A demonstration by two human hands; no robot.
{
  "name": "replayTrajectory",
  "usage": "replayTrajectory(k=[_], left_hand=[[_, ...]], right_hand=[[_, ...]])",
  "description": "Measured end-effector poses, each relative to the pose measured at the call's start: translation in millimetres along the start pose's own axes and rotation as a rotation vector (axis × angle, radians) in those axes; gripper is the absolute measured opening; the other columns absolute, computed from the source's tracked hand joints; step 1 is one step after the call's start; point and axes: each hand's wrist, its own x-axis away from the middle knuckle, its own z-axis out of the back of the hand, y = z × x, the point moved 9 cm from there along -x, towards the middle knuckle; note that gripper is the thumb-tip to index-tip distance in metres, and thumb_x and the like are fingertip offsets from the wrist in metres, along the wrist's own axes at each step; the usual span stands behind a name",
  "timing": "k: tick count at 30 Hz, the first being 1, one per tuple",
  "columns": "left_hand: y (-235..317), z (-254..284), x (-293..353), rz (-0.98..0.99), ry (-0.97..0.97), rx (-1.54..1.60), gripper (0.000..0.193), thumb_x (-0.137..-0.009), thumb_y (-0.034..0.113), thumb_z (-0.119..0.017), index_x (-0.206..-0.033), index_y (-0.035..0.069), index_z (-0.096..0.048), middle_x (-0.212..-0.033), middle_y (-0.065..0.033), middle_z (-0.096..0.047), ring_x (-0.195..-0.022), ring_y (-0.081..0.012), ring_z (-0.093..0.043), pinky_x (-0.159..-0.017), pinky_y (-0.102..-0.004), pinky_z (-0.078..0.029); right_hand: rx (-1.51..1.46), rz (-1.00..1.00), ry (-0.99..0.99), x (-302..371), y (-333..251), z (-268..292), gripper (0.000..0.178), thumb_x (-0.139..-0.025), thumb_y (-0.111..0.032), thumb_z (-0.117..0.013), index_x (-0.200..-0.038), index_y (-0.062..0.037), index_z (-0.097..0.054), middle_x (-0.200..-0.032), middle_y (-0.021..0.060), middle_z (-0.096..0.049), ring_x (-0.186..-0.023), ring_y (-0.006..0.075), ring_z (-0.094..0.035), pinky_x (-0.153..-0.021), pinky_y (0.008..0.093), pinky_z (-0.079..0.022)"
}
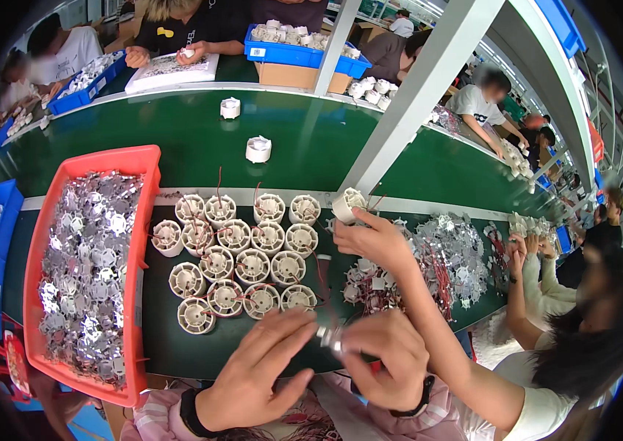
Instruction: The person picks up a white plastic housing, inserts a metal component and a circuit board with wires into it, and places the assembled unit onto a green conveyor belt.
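My right hand (388,356) pinches a small shiny metal piece (331,339) between thumb and fingers; motion blurs it, and a thin dark red wire seems to rise from it. My left hand (260,367) has its fingers stretched out and thumb apart, with the fingertips close beside the piece. Just beyond my hands stand several round white plastic housings (253,265) in loose rows, ribbed inside, some trailing red wires. A co-worker's hand (374,239) reaches in from the right and holds another white housing (349,204).
A red bin (151,220) of silvery metal plates sits at left, beside a blue bin (8,220). Plates and red-wired parts (444,257) are heaped at right. Behind runs a green belt (179,125) carrying two white parts (258,149). A slanted grey post (421,95) rises there.
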Motion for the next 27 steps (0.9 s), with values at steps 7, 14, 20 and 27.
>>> replayTrajectory(k=[7, 14, 20, 27], left_hand=[[-6, -2, 15, 0.158, -0.089, 0.342, 0.018, -0.085, 0.005, -0.063, -0.1, -0.003, -0.059, -0.092, -0.0101, -0.061, -0.089, -0.0223, -0.064, -0.076, -0.0356, -0.052], [-46, -9, 43, 0.483, -0.112, 0.638, 0.011, -0.094, 0.009, -0.055, -0.093, -0.003, -0.057, -0.068, -0.0069, -0.056, -0.057, -0.0068, -0.057, -0.047, -0.0279, -0.042], [-43, -5, 43, 0.486, -0.181, 0.441, 0.012, -0.093, 0.008, -0.055, -0.088, -0.003, -0.058, -0.061, -0.0034, -0.053, -0.053, -0.0074, -0.046, -0.048, -0.0269, -0.037], [-50, -10, 48, 0.529, -0.128, 0.451, 0.013, -0.093, 0.007, -0.055, -0.087, -0.003, -0.058, -0.062, -0.0039, -0.053, -0.054, -0.0079, -0.046, -0.049, -0.0256, -0.038]], right_hand=[[-0.804, -0.33, 0.116, 16, -4, -23, 0.037, -0.072, 0.005, -0.072, -0.107, 0.0021, -0.062, -0.089, 0.0111, -0.059, -0.074, 0.0165, -0.06, -0.059, 0.0274, -0.047], [-0.402, -0.22, -0.35, 5, -3, -42, 0.048, -0.072, 0.0, -0.076, -0.118, 0.0012, -0.06, -0.101, 0.012, -0.059, -0.083, 0.0142, -0.059, -0.069, 0.0261, -0.05], [-0.235, 0.0, -0.347, 3, -17, -46, 0.051, -0.07, -0.005, -0.078, -0.117, -0.0009, -0.06, -0.094, 0.0107, -0.062, -0.079, 0.0204, -0.062, -0.066, 0.0294, -0.051], [-0.095, -0.066, -0.379, 13, -16, -55, 0.046, -0.068, -0.004, -0.078, -0.111, -0.001, -0.063, -0.1, 0.0133, -0.062, -0.08, 0.0245, -0.062, -0.065, 0.0316, -0.052]])
